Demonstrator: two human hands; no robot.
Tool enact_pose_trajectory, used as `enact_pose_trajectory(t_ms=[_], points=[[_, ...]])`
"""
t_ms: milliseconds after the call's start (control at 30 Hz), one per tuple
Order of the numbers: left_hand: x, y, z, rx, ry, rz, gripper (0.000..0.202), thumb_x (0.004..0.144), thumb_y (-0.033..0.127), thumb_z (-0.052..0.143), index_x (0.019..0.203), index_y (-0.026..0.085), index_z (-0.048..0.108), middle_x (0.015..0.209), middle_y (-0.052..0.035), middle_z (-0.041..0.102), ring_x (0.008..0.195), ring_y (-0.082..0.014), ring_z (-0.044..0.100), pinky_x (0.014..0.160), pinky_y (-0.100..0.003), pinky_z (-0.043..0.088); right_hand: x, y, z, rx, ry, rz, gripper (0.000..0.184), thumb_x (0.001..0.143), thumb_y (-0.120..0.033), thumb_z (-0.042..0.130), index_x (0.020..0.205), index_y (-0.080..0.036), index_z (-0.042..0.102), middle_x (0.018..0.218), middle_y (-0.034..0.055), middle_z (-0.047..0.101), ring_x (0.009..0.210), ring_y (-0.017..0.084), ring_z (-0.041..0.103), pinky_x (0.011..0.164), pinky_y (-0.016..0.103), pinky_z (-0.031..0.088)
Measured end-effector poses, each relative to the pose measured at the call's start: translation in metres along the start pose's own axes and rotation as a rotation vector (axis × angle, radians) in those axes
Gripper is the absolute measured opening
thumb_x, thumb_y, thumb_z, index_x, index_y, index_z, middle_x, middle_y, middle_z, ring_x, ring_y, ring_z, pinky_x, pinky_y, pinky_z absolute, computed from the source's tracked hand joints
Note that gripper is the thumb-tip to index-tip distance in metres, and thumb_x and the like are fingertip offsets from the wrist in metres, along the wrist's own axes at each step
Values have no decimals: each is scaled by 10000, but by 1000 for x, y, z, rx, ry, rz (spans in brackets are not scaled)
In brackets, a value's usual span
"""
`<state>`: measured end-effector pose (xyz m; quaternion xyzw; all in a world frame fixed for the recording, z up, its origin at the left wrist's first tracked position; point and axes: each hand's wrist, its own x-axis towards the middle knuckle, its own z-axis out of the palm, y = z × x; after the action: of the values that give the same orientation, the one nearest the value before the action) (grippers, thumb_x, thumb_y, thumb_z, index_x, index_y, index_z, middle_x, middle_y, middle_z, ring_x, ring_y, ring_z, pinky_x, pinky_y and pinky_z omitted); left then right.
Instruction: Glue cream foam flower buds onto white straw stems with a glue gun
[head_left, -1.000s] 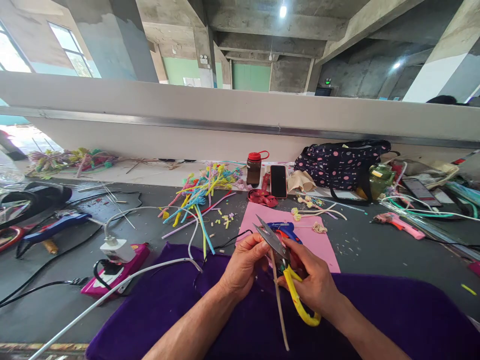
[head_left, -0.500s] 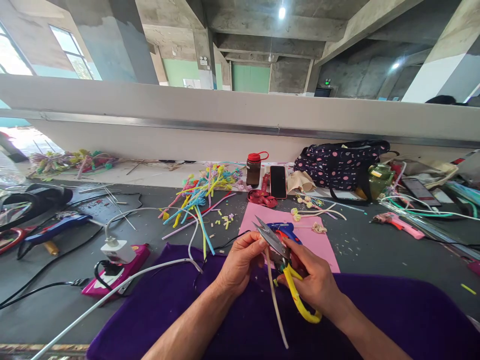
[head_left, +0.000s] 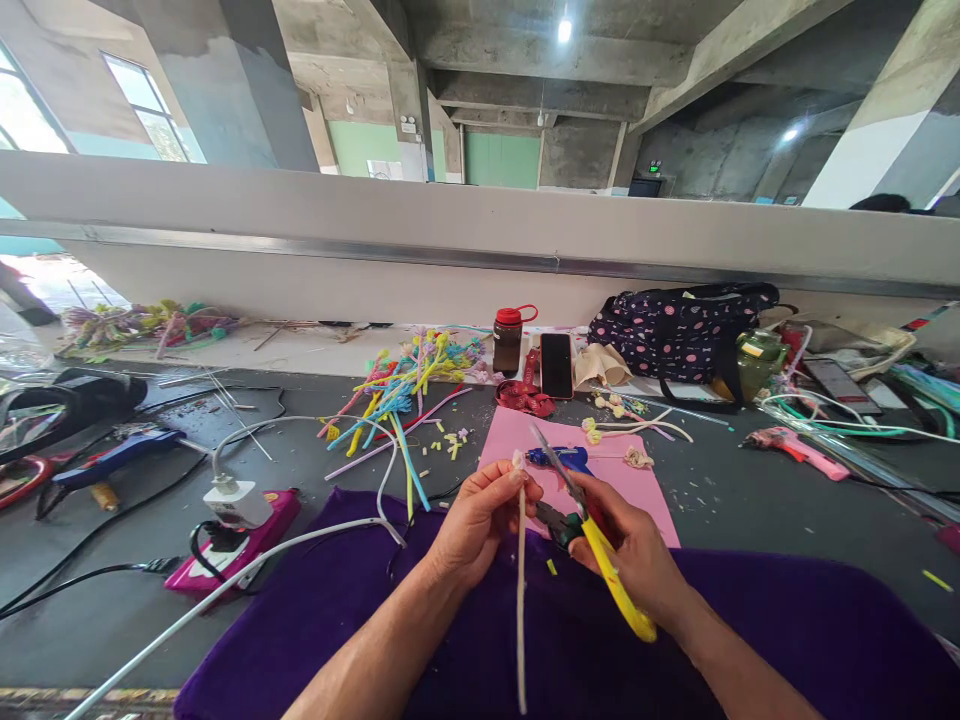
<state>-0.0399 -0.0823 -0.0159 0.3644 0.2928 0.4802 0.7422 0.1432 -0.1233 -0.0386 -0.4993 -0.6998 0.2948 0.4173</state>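
My left hand point(head_left: 480, 522) pinches the top of a long pale chenille stem point(head_left: 520, 600) that hangs straight down over the purple cloth point(head_left: 390, 630) on my lap. A small pale bud tops the stem at my fingertips. My right hand point(head_left: 637, 560) grips yellow-handled thread snips point(head_left: 592, 540), blades pointing up and left, just right of the stem and apart from it. A blue glue gun point(head_left: 559, 458) lies on a pink sheet point(head_left: 622, 480) just beyond both hands.
A pile of coloured chenille stems point(head_left: 405, 385), a red-capped bottle point(head_left: 508, 338), a phone point(head_left: 556, 362) and a dotted bag point(head_left: 682, 325) lie farther back. A pink power strip point(head_left: 240, 530) with white cable sits left; a pink glue gun point(head_left: 799, 448) lies right.
The snips have come away from the stem's top and swung to the right. My left hand has turned the stem so it hangs straight down, its bud end now showing.
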Motion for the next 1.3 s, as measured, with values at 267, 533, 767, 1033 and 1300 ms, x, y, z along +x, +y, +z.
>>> enact_pose_trajectory(t_ms=[267,533,767,1033,1300], points=[[-1,1,-2,42,-34,-15,197,699,310,656,662,131,582,629,-18,605,493,-70,502,413,-151,312,3,2,-5,155,-5,25,507,755,-252,571,1236,-223,412,815,-3,532,666,128,490,593,228,435],[-3,0,0,25,-105,-5,219,757,333,595,687,128,563,559,-7,557,460,-74,477,423,-174,297,1,2,-3,152,-13,43,521,749,-250,582,1237,-229,401,838,0,543,689,136,507,602,233,427],[-3,-2,1,0,-136,25,203,800,316,541,718,131,554,511,7,519,441,-71,443,455,-188,301,0,-1,-4,82,-26,28,548,733,-207,576,1247,-229,387,888,10,555,685,134,508,571,225,413],[-4,-2,3,-1,-125,8,193,801,294,540,702,130,556,511,8,535,444,-68,455,458,-177,308,-5,-9,-2,-100,-33,-3,639,689,-194,603,1274,-271,360,740,-38,465,544,102,405,513,217,367],[-4,-2,2,33,-66,-11,219,741,325,598,650,134,544,499,11,536,423,-67,446,394,-161,283,-5,-6,-2,-257,10,-122,662,665,-264,655,1266,-234,378,883,11,538,689,145,498,626,258,439]])
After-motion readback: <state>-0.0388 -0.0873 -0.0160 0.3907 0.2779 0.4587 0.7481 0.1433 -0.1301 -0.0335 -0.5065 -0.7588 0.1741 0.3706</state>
